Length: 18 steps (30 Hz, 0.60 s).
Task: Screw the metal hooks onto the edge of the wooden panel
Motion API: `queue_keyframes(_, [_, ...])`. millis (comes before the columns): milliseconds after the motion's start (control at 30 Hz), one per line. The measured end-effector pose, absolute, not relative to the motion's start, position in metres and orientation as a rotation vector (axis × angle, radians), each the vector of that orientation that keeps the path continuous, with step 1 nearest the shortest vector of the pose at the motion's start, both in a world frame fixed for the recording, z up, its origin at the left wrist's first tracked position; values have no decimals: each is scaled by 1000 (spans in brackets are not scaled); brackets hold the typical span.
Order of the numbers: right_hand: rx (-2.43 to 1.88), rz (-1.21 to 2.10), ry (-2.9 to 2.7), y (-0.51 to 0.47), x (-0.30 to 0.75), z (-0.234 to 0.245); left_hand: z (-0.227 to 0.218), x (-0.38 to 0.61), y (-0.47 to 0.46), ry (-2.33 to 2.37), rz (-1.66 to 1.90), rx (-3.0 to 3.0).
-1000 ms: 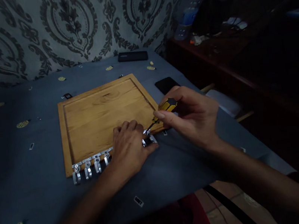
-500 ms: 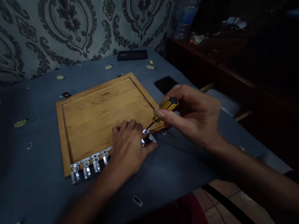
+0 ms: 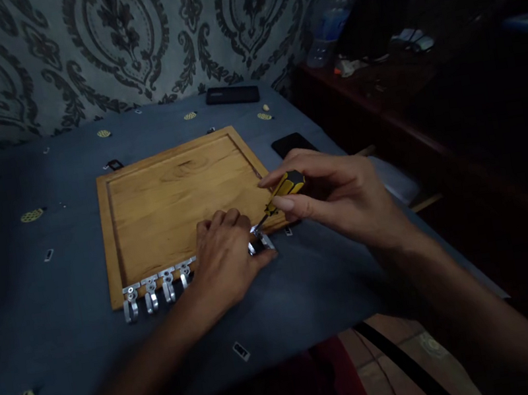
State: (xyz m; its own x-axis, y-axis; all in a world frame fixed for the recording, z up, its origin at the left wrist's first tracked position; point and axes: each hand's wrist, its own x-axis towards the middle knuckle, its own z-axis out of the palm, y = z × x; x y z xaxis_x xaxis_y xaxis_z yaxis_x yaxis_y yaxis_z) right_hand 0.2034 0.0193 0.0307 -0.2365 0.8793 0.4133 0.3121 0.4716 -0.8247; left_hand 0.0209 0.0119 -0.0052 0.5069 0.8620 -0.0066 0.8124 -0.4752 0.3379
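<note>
A framed wooden board [image 3: 170, 206] lies flat on the cloth, with a row of silver metal hooks [image 3: 152, 294] along its near edge. My left hand [image 3: 225, 253] rests over that edge, fingers curled and thumb stretched beneath the rightmost metal hook [image 3: 265, 241]. Part of the row is hidden under this hand. Between the thumb and fingers of my right hand [image 3: 344, 195] is a yellow and black screwdriver [image 3: 287, 187]. It slants down to the left, its tip at the rightmost hook. The screw itself is too small to make out.
Blue patterned cloth [image 3: 171, 372] covers the table. Behind the board lies a dark flat case [image 3: 232, 94], and a black phone-like slab [image 3: 293, 144] sits near my right hand. A plastic bottle [image 3: 330, 30] stands on the dark red furniture [image 3: 327, 90] at right.
My right hand's fingers have opened out and shifted slightly left around the screwdriver handle. The screwdriver tip stays at the hook. My left hand holds its place.
</note>
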Motion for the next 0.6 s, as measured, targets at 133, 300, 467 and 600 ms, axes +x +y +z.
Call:
queue_keyframes(133, [-995, 825, -1795, 22, 209, 34, -5, 21, 12, 1406, 245, 2446])
queue_keyframes(300, [-1071, 731, -1630, 21, 200, 28, -6, 20, 12, 1399, 246, 2457])
queue_keyframes(467, [-1022, 932, -1616, 21, 203, 30, -4, 21, 12, 1409, 229, 2458])
queue_keyframes(600, [-972, 1027, -1713, 20, 210, 35, -3, 21, 12, 1411, 218, 2446])
